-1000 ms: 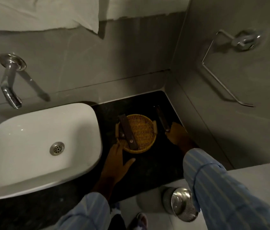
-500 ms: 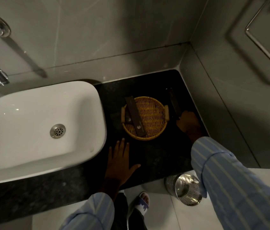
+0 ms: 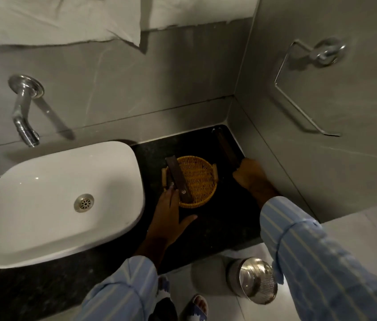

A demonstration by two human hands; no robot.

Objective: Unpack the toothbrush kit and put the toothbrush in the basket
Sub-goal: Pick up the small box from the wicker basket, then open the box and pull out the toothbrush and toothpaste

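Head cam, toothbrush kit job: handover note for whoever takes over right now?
Left hand: open, flat on the black counter, fingers at the near end of the dark box lying across the wicker basket.
Right hand: closed on the near end of a second dark box, right of the basket by the wall.
Done: nothing visibly unpacked; no bare toothbrush in view.
Left: open the kit, put the toothbrush in the basket.

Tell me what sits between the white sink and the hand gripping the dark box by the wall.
In the head view, the woven basket with a dark box across it, the left hand at its near rim, lies between the sink and the right hand.
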